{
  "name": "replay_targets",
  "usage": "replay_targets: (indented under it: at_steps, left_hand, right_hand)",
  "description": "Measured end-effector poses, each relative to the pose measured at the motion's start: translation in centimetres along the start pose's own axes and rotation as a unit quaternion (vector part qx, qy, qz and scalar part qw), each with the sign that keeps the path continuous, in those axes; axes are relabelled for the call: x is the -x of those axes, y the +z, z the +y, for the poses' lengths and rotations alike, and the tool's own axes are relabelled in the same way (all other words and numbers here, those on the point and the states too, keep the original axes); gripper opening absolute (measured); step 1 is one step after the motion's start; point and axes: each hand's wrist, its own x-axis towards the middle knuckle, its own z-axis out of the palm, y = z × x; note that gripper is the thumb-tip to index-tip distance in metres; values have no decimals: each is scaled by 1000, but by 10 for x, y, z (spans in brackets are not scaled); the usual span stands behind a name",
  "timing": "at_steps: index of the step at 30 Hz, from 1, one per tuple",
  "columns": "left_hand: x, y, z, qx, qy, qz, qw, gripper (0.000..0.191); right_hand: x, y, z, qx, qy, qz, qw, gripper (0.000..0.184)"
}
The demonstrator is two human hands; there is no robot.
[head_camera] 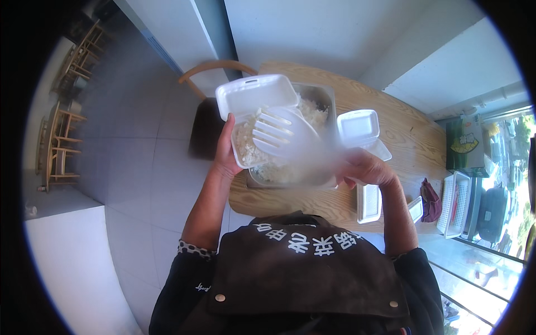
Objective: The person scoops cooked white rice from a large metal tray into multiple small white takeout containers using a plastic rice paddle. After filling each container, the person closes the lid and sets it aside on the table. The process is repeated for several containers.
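Note:
My left hand (227,150) grips a white foam takeout box (256,95) by its left side, its hinged lid tipped back. Cooked rice (247,146) lies in the box's lower half. In my right hand (365,166) is a large pale slotted spoon (289,132), its bowl over the rice in the box; steam or a lens smear blurs its handle. Beneath them a rectangular steel pan (331,94) on the table holds more rice (313,111), partly hidden by the box and spoon.
On the wooden table (412,125) stand an open foam box (358,125) and a closed one (369,204). Toward the window are a dark red cloth (430,201), a white plastic basket (456,205) and a printed carton (467,142). A chair (217,65) stands beyond the table's left end.

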Motion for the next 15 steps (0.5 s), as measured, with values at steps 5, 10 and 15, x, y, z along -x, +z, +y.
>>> replay_targets:
  at_steps: [5, 10, 15]
  left_hand:
    - [3, -13, -2, -11, 4, 24, 1000, 67]
    - [4, -18, -2, -21, 0, 25, 999, 66]
    - [6, -15, 1, -17, -6, 14, 1000, 65]
  right_hand:
    - [7, -12, 6, 7, 47, 13, 999, 18]
    - [13, -15, 13, 13, 68, 13, 997, 18]
    - [20, -21, -2, -22, -12, 93, 995, 15]
